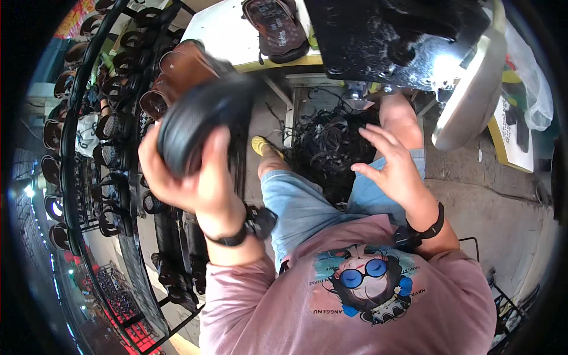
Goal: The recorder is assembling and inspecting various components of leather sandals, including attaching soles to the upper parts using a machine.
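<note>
My left hand (204,177) is closed around a black sandal (198,118), raised in front of the rack on my left. The sandal is smeared by motion toward its far end, and its strap side cannot be made out. Over my right thigh, my right hand (387,157) is empty, with its fingers stretched out and apart. Ahead of that hand hangs the dark underside of a machine (396,47) with a bright lamp spot. A tangle of black trimmed strips (334,142) lies on the floor between my legs.
A tall rack (74,148) on my left carries many dark sandals (112,127). Brown sandals (177,71) sit at its top end. A brown bag (275,26) rests on the white table (219,26) ahead. A pale rounded machine part (473,89) juts out at the right.
</note>
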A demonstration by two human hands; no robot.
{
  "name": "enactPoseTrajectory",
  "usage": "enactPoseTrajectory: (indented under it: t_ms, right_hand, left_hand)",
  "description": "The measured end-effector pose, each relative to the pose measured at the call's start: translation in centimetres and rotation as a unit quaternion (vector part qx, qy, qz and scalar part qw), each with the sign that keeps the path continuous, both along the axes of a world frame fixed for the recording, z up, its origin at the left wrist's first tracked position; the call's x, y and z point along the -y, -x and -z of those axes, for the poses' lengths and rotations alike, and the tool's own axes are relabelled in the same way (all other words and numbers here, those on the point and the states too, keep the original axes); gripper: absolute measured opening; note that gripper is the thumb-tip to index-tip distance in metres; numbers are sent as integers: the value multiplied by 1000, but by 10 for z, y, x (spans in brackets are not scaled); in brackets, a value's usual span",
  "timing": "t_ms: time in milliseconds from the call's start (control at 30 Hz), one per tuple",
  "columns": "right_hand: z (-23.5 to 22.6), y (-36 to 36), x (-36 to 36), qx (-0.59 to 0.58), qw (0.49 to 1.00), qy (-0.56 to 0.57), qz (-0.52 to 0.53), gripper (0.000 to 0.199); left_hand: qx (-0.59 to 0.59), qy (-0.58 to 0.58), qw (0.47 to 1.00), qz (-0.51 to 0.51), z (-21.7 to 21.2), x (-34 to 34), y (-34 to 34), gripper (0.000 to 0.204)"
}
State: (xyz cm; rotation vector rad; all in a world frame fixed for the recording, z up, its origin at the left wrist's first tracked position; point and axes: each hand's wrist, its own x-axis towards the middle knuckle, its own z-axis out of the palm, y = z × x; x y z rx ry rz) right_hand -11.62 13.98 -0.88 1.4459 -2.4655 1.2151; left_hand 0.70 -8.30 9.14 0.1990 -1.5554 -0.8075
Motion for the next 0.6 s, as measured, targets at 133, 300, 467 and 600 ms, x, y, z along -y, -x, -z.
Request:
enactPoseTrajectory:
  t_ms: [133, 300, 467, 600]
  right_hand:
    - [13, 0, 3, 155, 985, -62, -47, 52]
    - [6, 5, 12, 97, 993, -46, -47, 46]
    - [-5, -16, 38, 173, 974, -54, -134, 40]
    - [-9, -9, 40, 195, 966, 5, -169, 46]
  left_hand:
    - [333, 281, 893, -109, 48, 113, 43, 48]
    - [685, 170, 676, -214, 77, 128, 98, 37]
    - [364, 256, 888, -113, 120, 91, 120, 37]
    - [331, 270, 897, -117, 97, 67, 82, 19]
